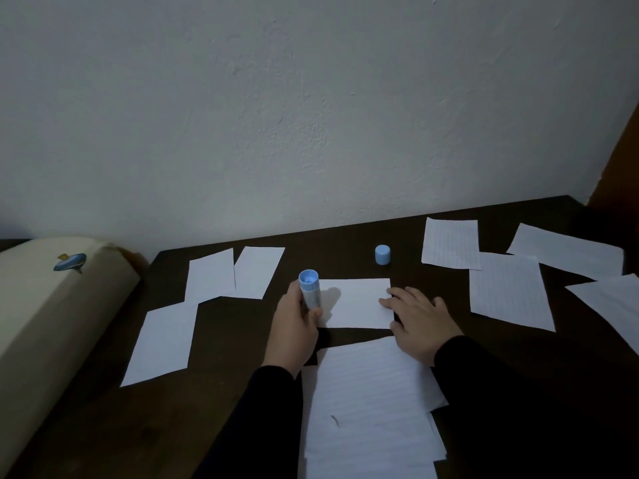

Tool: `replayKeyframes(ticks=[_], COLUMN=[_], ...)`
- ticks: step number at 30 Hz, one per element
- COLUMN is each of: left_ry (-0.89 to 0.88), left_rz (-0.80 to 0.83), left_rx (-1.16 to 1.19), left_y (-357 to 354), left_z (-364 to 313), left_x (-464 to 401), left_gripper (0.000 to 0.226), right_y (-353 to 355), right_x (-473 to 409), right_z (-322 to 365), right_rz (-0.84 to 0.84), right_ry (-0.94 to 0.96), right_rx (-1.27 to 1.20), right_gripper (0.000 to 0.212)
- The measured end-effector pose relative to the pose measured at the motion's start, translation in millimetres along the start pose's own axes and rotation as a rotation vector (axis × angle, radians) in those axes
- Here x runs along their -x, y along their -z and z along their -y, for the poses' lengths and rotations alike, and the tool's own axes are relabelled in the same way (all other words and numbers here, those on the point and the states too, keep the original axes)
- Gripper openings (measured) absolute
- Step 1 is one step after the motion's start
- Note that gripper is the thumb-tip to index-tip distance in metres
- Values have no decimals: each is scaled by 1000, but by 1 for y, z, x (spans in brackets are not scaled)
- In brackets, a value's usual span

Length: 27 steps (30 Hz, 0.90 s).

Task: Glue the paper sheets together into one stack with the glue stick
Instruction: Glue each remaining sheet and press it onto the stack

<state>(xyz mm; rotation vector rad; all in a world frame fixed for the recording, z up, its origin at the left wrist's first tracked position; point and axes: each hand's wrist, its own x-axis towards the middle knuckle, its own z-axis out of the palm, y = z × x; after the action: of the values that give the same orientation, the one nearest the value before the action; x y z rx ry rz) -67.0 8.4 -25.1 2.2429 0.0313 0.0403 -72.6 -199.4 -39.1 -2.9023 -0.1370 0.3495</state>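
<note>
A small white paper sheet (356, 302) lies flat in the middle of the dark table (224, 375). My left hand (294, 326) grips an uncapped blue glue stick (308, 292) upright at the sheet's left edge. My right hand (418, 323) rests flat on the sheet's right edge, fingers spread. The glue stick's blue cap (382, 254) stands behind the sheet. Nearer me lies a larger pile of lined sheets (370, 409), between my black sleeves.
Three blank sheets (211, 274) lie on the left part of the table, several lined sheets (508, 292) on the right. A cream cushion (45, 305) sits past the table's left edge. A white wall runs along the back edge.
</note>
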Motion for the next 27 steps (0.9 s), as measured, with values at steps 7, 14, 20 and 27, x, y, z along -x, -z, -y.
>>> replayKeyframes(ticks=[7, 14, 20, 27], left_ry=[15, 79, 122, 50], left_rz=[-74, -285, -317, -225], left_rx=[55, 310, 333, 330], left_y=[5, 24, 28, 15], left_z=[3, -7, -9, -18], left_x=[3, 8, 6, 6], left_gripper=[36, 38, 52, 45], right_y=[4, 2, 1, -1], right_x=[2, 6, 11, 9], right_z=[0, 13, 21, 10], right_rz=[26, -27, -134, -164], right_ry=[-8, -58, -20, -191], right_rx=[22, 90, 20, 72], right_gripper=[52, 52, 47, 53])
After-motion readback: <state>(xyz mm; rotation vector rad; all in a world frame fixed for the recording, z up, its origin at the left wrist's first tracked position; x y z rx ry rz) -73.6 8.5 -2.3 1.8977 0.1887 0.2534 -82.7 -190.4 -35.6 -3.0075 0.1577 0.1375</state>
